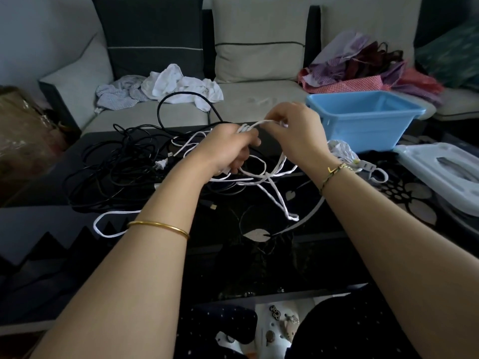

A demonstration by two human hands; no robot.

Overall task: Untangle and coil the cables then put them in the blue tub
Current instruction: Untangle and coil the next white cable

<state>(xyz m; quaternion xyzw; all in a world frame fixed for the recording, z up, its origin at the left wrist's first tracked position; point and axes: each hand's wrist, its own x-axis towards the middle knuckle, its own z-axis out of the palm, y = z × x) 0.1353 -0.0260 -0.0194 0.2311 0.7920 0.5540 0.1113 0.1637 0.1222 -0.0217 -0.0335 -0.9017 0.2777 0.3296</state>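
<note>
A white flat cable [274,193] lies in loose loops over the dark table, one end trailing toward the front left. My left hand [228,149] grips several of its strands above the table's middle. Just to the right and slightly higher, my right hand [295,130] pinches a strand of the same cable that runs between the two hands. To the left sprawls a tangle of black cables [116,167] with a plug in it. The blue tub [363,120] stands at the table's back right and looks empty. A bundled white cable [344,151] with a switch lies in front of the tub.
The black glass table [77,229] has a leaf and flower pattern. A white plastic lid or tray [445,174] rests at the right edge. Behind is a sofa [259,94] with white cloths [181,84] and a heap of red and purple fabric [363,71].
</note>
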